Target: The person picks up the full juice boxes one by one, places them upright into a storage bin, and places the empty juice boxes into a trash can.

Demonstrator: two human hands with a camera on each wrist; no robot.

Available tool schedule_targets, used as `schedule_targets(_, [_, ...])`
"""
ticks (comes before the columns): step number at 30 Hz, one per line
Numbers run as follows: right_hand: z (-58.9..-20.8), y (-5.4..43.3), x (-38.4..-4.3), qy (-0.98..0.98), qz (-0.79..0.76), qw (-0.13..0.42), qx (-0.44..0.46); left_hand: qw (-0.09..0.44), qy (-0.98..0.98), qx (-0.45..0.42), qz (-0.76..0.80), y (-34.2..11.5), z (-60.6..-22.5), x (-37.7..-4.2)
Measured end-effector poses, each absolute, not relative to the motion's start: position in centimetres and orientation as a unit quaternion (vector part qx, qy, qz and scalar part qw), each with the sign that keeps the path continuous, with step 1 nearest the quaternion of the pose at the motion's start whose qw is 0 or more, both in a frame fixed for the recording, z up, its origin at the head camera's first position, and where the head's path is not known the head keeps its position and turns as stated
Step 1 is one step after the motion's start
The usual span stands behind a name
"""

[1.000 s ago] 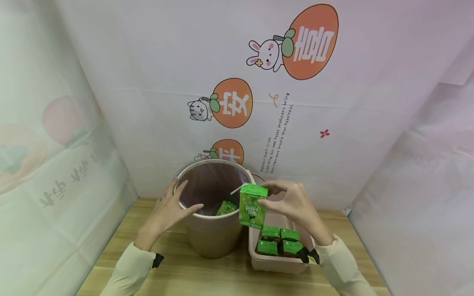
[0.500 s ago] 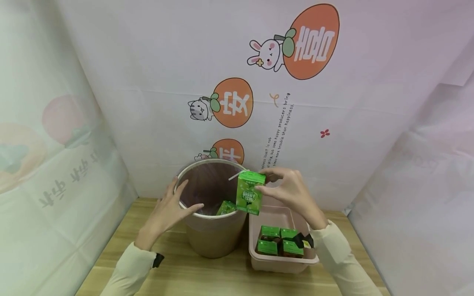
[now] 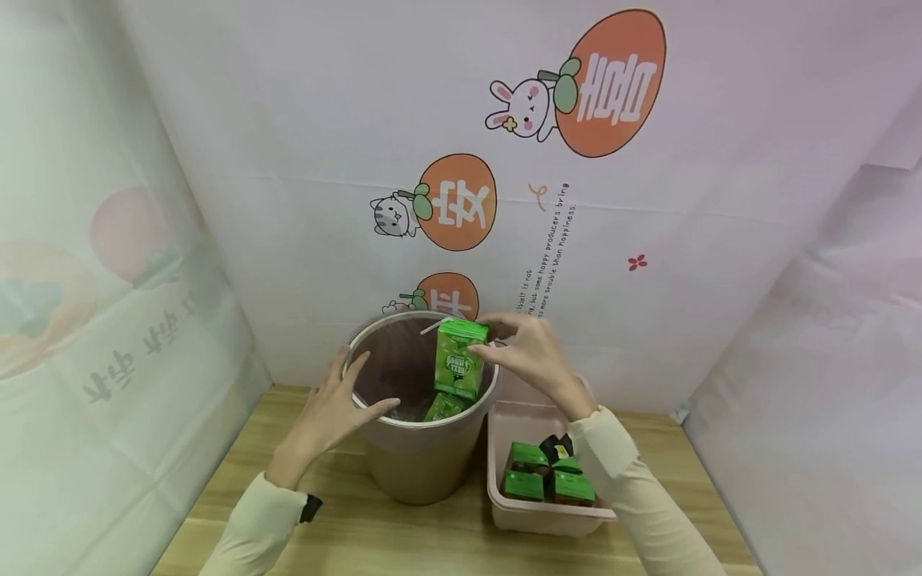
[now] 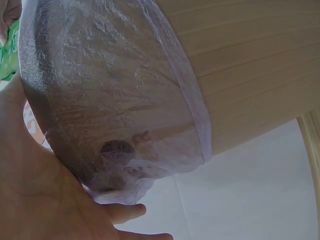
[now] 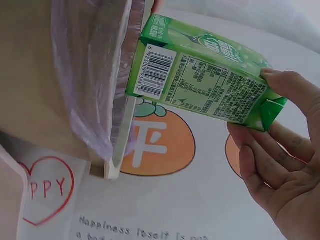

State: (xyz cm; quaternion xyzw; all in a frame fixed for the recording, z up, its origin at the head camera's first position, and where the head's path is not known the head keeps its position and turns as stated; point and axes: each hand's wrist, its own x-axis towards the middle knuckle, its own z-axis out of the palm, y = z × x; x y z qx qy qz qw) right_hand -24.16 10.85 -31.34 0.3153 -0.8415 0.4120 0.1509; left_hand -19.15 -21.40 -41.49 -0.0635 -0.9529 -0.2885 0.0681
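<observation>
My right hand [image 3: 529, 352] pinches a green juice box [image 3: 458, 358] between thumb and fingers. In the head view the juice box hangs over the right side of the bin's mouth, a white straw [image 3: 434, 326] at its upper left. The right wrist view shows its barcode side and the bin rim [image 5: 120, 100] at its lower end. Another green juice box [image 3: 444, 407] lies inside the bin. My left hand [image 3: 338, 412] rests against the left front of the bin [image 3: 421, 468], fingers spread. Its palm [image 4: 40, 195] meets the rim in the left wrist view.
A pink tub [image 3: 551, 524] stands right of the bin, with several green-topped boxes [image 3: 523, 486] in it, partly behind the right wrist. A thin purple liner [image 4: 195, 100] overhangs the bin rim. Printed cloth walls [image 3: 576, 280] close in the wooden table [image 3: 374, 536].
My right hand has carried the juice box up out from over the tub, then left over the bin's mouth. My left hand stays at the rim.
</observation>
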Motion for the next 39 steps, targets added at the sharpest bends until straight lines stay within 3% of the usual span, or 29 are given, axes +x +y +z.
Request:
schedule_targets(14, [-33.4,9.9,-24.7,-0.854,0.452,0.069,0.246,0.066,-0.952,-0.068,-0.290,-21.1,-41.3,-19.3])
schedule_targets(39, [-34.2,10.6,-23.7,-0.844,0.448,0.069,0.288,0.062,-0.951,-0.066,-0.296,-21.5,-41.4,-19.0])
